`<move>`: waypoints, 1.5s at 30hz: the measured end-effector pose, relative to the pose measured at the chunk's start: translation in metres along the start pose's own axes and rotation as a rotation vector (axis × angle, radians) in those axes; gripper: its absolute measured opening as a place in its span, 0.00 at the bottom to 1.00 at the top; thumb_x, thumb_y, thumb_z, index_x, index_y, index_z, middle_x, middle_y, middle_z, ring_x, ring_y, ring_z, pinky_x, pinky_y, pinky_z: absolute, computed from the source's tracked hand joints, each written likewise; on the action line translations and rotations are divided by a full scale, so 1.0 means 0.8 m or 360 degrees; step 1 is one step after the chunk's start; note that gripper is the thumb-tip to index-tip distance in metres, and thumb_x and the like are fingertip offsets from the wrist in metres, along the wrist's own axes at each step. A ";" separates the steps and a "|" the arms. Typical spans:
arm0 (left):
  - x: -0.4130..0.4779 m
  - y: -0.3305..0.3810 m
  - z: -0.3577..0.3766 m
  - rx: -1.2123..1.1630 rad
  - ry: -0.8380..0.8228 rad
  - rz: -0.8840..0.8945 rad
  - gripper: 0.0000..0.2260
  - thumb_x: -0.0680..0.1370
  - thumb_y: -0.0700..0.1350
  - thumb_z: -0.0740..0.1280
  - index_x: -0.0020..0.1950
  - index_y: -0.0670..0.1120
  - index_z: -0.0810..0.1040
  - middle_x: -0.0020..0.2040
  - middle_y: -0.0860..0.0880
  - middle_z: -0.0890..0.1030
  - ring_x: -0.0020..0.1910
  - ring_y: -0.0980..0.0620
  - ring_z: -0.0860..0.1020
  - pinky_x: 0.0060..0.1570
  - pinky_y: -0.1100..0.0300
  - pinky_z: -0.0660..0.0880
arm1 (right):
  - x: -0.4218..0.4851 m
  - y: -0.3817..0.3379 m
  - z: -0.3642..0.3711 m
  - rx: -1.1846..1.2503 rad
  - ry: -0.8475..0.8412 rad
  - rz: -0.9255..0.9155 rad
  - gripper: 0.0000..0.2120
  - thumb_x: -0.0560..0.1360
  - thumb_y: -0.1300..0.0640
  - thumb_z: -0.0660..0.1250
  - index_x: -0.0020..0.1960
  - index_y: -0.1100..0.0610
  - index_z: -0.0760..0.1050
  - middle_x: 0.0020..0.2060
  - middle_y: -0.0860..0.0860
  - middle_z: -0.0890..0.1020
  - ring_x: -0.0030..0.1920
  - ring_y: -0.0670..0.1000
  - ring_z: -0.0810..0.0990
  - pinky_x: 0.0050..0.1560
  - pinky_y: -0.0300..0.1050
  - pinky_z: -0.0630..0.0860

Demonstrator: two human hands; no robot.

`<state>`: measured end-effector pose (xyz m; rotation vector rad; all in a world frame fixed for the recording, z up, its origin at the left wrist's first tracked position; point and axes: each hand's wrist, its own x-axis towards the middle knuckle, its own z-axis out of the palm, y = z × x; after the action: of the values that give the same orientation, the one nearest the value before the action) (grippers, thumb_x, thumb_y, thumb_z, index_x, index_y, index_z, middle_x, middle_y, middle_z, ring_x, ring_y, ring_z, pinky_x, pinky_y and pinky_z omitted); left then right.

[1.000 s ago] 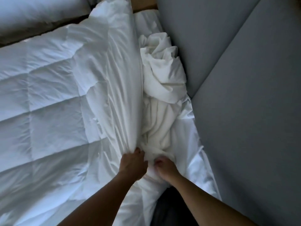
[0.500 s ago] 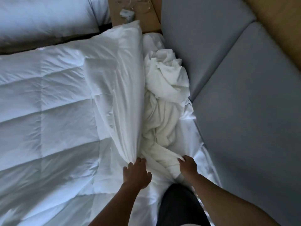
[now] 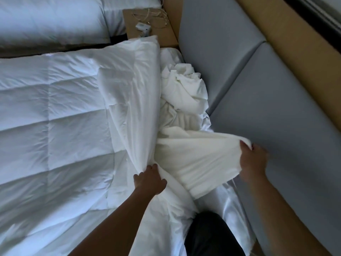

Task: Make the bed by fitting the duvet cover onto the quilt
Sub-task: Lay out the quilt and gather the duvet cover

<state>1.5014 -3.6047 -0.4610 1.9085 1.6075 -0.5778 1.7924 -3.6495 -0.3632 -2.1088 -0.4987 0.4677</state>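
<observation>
While left hand (image 3: 150, 179) pinches quilt (image 3: 55, 111) edge, right hand (image 3: 253, 161) grips duvet cover (image 3: 193, 156), stretching opening; next: feed quilt corner inside.

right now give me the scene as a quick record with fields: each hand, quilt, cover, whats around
left hand: grips a fold at the quilt's edge
right hand: grips the duvet cover, pulled taut toward the grey panels
quilt: white, stitched in squares, spread over the bed
duvet cover: white, stretched between the two hands, the rest bunched by the headboard
headboard: grey padded panels, to the right
nightstand: brown, with a small white device and cable
task state: cover not yet on the quilt
</observation>
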 end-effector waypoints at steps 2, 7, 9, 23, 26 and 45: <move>0.005 0.014 -0.010 -0.0076 -0.0038 -0.0033 0.39 0.77 0.64 0.61 0.82 0.51 0.49 0.75 0.49 0.67 0.69 0.44 0.73 0.65 0.47 0.67 | 0.006 -0.032 -0.020 0.0279 -0.0058 0.0087 0.14 0.78 0.59 0.69 0.43 0.71 0.74 0.36 0.59 0.73 0.39 0.52 0.70 0.39 0.52 0.70; 0.039 0.084 -0.044 -0.0953 -0.0172 0.0011 0.50 0.73 0.59 0.74 0.83 0.55 0.43 0.69 0.45 0.75 0.60 0.43 0.79 0.55 0.52 0.78 | 0.009 -0.090 -0.044 0.0618 -0.0330 0.0260 0.07 0.80 0.60 0.67 0.43 0.57 0.78 0.30 0.48 0.82 0.29 0.46 0.79 0.30 0.39 0.76; 0.059 0.113 -0.061 -0.1751 -0.0248 -0.0033 0.50 0.72 0.48 0.79 0.82 0.59 0.46 0.67 0.47 0.73 0.48 0.47 0.80 0.41 0.55 0.80 | 0.017 -0.107 -0.049 0.0610 -0.0430 0.0262 0.04 0.80 0.59 0.66 0.48 0.56 0.79 0.37 0.49 0.84 0.34 0.48 0.81 0.34 0.42 0.78; 0.163 0.111 -0.052 -0.3085 -0.0184 -0.0665 0.17 0.74 0.52 0.77 0.60 0.47 0.82 0.55 0.41 0.84 0.57 0.41 0.82 0.59 0.40 0.79 | 0.077 -0.199 -0.071 0.1206 -0.0783 0.0062 0.11 0.74 0.50 0.65 0.54 0.47 0.81 0.51 0.47 0.87 0.53 0.52 0.86 0.48 0.58 0.82; 0.175 0.118 -0.032 -0.2804 -0.0023 -0.0921 0.09 0.75 0.40 0.74 0.52 0.37 0.82 0.50 0.38 0.83 0.48 0.43 0.81 0.55 0.48 0.80 | 0.076 -0.194 -0.067 0.1118 -0.0845 0.0017 0.12 0.78 0.51 0.62 0.57 0.48 0.82 0.56 0.50 0.85 0.58 0.55 0.84 0.53 0.63 0.80; 0.126 0.014 -0.055 -0.3406 0.0297 -0.0796 0.43 0.72 0.79 0.53 0.81 0.55 0.59 0.74 0.57 0.69 0.72 0.50 0.68 0.75 0.43 0.56 | 0.025 -0.002 0.149 -0.0315 -0.0295 -0.1412 0.11 0.74 0.57 0.73 0.52 0.59 0.75 0.52 0.55 0.76 0.51 0.56 0.76 0.54 0.53 0.75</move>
<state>1.5296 -3.5024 -0.4922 -0.0705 1.4144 0.9493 1.7495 -3.5565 -0.4281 -1.7893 -1.5375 0.0894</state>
